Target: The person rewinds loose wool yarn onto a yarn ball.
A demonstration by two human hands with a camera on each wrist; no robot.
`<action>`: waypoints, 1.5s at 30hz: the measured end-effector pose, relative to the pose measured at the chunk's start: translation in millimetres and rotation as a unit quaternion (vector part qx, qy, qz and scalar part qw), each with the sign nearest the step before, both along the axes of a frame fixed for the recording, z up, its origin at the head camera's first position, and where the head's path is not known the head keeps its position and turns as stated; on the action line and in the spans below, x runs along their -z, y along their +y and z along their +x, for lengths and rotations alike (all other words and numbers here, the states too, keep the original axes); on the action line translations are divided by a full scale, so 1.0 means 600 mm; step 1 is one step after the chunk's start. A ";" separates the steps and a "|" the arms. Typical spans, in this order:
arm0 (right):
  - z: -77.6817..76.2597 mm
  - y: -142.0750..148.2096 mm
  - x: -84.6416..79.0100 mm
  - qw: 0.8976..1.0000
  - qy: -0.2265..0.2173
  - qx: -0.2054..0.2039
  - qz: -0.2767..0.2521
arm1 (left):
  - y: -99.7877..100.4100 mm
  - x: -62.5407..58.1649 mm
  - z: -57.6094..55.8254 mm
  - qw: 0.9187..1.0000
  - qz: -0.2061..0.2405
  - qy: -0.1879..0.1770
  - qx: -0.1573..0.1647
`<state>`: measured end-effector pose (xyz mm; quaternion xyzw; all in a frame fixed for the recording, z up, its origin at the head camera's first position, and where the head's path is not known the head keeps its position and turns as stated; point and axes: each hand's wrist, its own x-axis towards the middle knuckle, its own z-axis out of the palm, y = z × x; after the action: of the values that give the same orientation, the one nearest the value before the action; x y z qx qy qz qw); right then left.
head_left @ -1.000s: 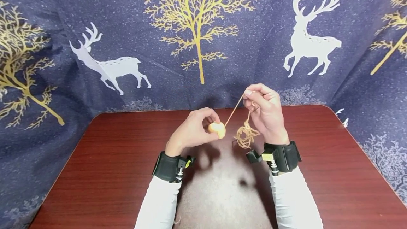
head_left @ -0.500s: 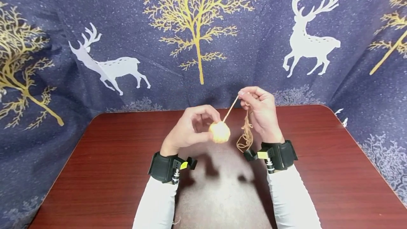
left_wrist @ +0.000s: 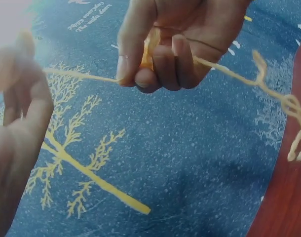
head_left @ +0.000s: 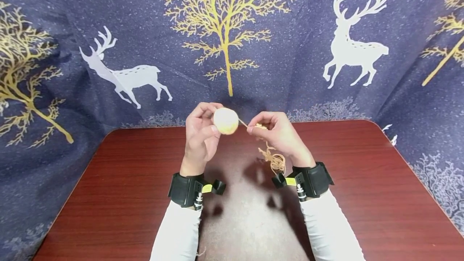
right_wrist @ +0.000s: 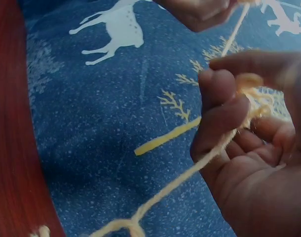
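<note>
A small pale yellow ball of yarn (head_left: pixel 226 121) is pinched between the thumb and fingers of my left hand (head_left: pixel 200 138), raised above the table's far side. From it a taut strand of yarn (left_wrist: pixel 84 75) runs to my right hand (head_left: pixel 280 134), which pinches it between thumb and forefinger. Some loops of yarn (right_wrist: pixel 254 94) are bunched in the curled right fingers. Below that hand a loose tangle of yarn (head_left: pixel 275 162) dangles. In the left wrist view the ball is washed out by glare at the left edge.
A reddish-brown table (head_left: pixel 119 180) lies under both hands, with a bright glare patch near its front middle. Behind it hangs a dark blue cloth (head_left: pixel 174 31) printed with white deer and yellow trees. Both wrists wear black camera straps (head_left: pixel 186 190).
My left hand has risen and moved left with the ball, turning it. My right hand has come down and left, so the strand now slopes down toward it. The tangle swings below.
</note>
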<state>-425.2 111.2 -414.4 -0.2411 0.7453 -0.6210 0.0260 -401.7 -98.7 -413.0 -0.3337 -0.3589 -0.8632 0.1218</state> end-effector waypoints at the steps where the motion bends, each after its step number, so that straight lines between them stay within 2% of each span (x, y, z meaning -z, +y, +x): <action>1: 0.002 -0.002 0.000 1.000 0.013 -0.012 0.012 | 0.000 0.000 -0.001 1.000 0.007 -0.005 -0.017; 5: 0.009 -0.009 -0.003 0.997 0.048 -0.048 0.041 | 0.004 0.000 -0.007 0.993 0.006 -0.006 -0.120; 8: 0.016 -0.011 -0.007 0.995 0.060 -0.063 0.049 | 0.007 0.003 -0.012 0.979 -0.023 0.003 -0.204; 10: 0.020 -0.011 -0.010 0.995 0.063 -0.066 0.050 | 0.008 0.007 -0.014 0.968 -0.051 0.007 -0.245; 13: 0.024 -0.012 -0.016 0.995 0.060 -0.068 0.040 | 0.008 0.012 -0.016 0.955 -0.100 0.006 -0.280; 15: 0.026 -0.013 -0.019 0.996 0.059 -0.067 0.032 | 0.007 0.016 -0.016 0.942 -0.148 0.003 -0.301; 19: 0.028 -0.012 -0.023 0.997 0.057 -0.060 0.015 | 0.007 0.022 -0.014 0.906 -0.256 -0.006 -0.336; 22: 0.028 -0.011 -0.025 0.997 0.057 -0.056 0.006 | 0.008 0.024 -0.011 0.882 -0.322 -0.010 -0.343; 24: 0.027 -0.010 -0.025 0.997 0.057 -0.054 0.002 | 0.008 0.026 -0.011 0.872 -0.353 -0.011 -0.337; 28: 0.024 -0.004 -0.025 0.997 0.061 -0.038 -0.009 | 0.009 0.029 -0.011 0.863 -0.406 -0.015 -0.299; 31: 0.022 0.003 -0.025 0.998 0.051 -0.018 -0.038 | 0.009 0.027 -0.009 0.855 -0.452 -0.016 -0.254; 33: 0.020 0.007 -0.024 0.997 0.040 -0.003 -0.069 | 0.007 0.026 -0.008 0.852 -0.478 -0.005 -0.214; 35: 0.018 0.010 -0.024 0.995 0.027 0.014 -0.099 | 0.006 0.025 -0.007 0.853 -0.494 0.005 -0.170; 37: 0.016 0.012 -0.025 0.991 0.023 0.028 -0.130 | 0.005 0.023 -0.006 0.858 -0.498 0.014 -0.123; 40: 0.011 0.015 -0.023 0.985 0.020 0.041 -0.168 | 0.004 0.019 -0.002 0.873 -0.485 0.014 -0.053; 42: 0.007 0.017 -0.020 0.981 0.018 0.039 -0.188 | 0.003 0.016 0.001 0.889 -0.458 0.017 -0.007; 45: 0.002 0.017 -0.015 0.982 0.012 0.032 -0.187 | 0.002 0.011 0.005 0.921 -0.386 0.022 0.059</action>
<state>-424.0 121.3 -405.6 -0.2251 0.6237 -0.7470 -0.0479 -398.8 -97.3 -419.4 -0.3941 -0.6409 -0.6561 -0.0593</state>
